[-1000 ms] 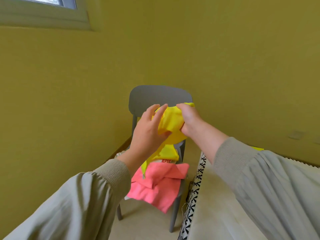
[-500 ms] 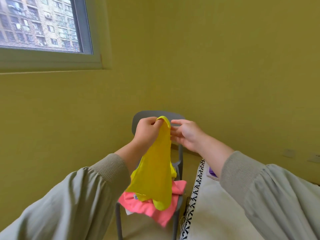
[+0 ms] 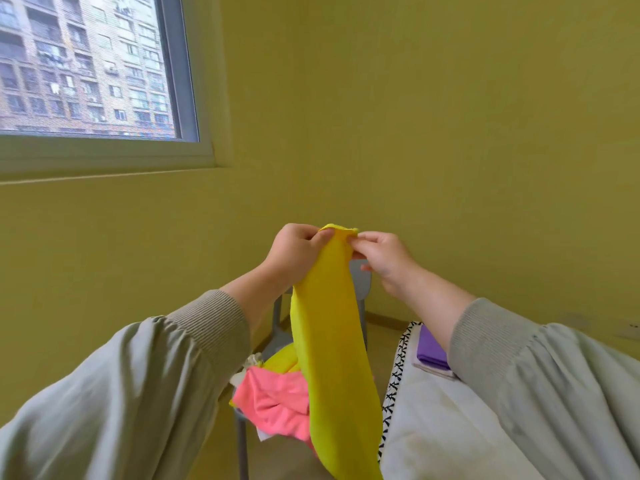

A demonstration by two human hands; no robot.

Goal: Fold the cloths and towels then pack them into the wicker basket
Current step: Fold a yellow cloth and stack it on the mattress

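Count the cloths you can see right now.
4 at least: yellow cloth pinched by left hand and right hand; pink cloth and yellow-green cloth heaped on the grey chair; folded purple cloth on the white bedding, right. Pale scraps under the heap may be more.

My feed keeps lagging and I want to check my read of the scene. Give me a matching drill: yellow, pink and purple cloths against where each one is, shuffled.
Things:
1. yellow cloth
2. pink cloth
3. purple cloth

Places:
A. heaped on the chair
B. lying flat on the white cover
C. hanging, pinched by the left hand and right hand

Pairs: 1-C, 2-A, 3-B
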